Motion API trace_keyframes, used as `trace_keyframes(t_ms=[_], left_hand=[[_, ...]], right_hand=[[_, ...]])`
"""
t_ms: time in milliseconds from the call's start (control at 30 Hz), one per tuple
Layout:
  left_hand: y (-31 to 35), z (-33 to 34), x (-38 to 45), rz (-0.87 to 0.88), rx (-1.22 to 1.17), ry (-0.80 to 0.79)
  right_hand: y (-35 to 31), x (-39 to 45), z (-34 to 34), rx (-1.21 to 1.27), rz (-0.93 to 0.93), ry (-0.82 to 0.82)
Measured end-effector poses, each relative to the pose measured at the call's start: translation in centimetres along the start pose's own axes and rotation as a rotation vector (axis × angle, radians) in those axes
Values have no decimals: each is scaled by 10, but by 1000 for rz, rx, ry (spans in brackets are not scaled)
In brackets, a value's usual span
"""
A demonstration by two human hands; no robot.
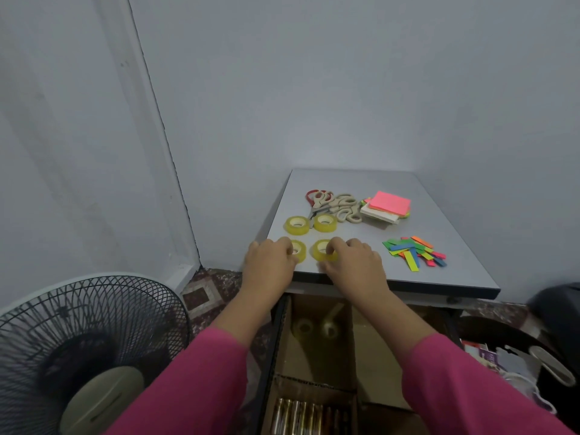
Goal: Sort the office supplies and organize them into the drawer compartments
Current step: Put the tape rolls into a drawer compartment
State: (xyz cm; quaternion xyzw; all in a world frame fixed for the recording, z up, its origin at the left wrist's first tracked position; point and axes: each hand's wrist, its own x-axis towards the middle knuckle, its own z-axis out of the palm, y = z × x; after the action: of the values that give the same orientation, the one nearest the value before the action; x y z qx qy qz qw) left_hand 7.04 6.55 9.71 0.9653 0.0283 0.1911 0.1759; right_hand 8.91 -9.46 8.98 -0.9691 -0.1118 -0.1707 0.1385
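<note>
Cardboard drawer compartments (317, 365) lie nearest at 6 o'clock, two tape rolls dimly seen inside. On the grey table (455, 246), a glossy translucent yellow tape roll (299, 251) is pinched by the left hand (270, 262), another (320, 250) by the right hand (354, 262). Two more rolls (310, 224) sit toward 12 o'clock

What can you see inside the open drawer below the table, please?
In the drawer, one cardboard compartment holds two tape rolls. A nearer compartment holds a row of metallic tubes, too dim to identify. The forearms and the table edge cover the rest.
</note>
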Motion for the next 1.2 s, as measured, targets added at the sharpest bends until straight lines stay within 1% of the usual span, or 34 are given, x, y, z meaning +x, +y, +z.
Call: trace_keyframes(t_ms=[133,267,333,433,500,567,633,767,867,933,1100,1200], left_hand=[[6,-8,-19,87,3,-18],[2,-12,-55,200,-58,29],[-7,-7,-75,235,-49,-40],[-19,9,-95,291,68,-217],[-25,19,-99,365,163,-294],[-28,28,-97,477,259,-344],[-28,36,-92,583,370,-388],[-21,47,-81,699,563,-449],[-18,54,-75,726,621,-505],[-18,60,-73,709,646,-523],[-19,76,-68,616,661,-539],[-18,79,-68,594,665,-533]], right_hand=[[-1,-18,-10,90,-41,-7],[6,-52,-19,187,-49,-22],[13,-75,-15,186,-57,-60],[20,-103,-1,86,-81,-166],[22,-110,10,1,-100,-280],[20,-107,20,-108,-141,-380],[17,-101,31,-200,-163,-438],[10,-89,47,-319,-120,-542],[8,-84,60,-371,-55,-602],[6,-83,65,-396,-25,-616],[0,-82,72,-455,-8,-583],[1,-83,75,-474,-13,-562]])
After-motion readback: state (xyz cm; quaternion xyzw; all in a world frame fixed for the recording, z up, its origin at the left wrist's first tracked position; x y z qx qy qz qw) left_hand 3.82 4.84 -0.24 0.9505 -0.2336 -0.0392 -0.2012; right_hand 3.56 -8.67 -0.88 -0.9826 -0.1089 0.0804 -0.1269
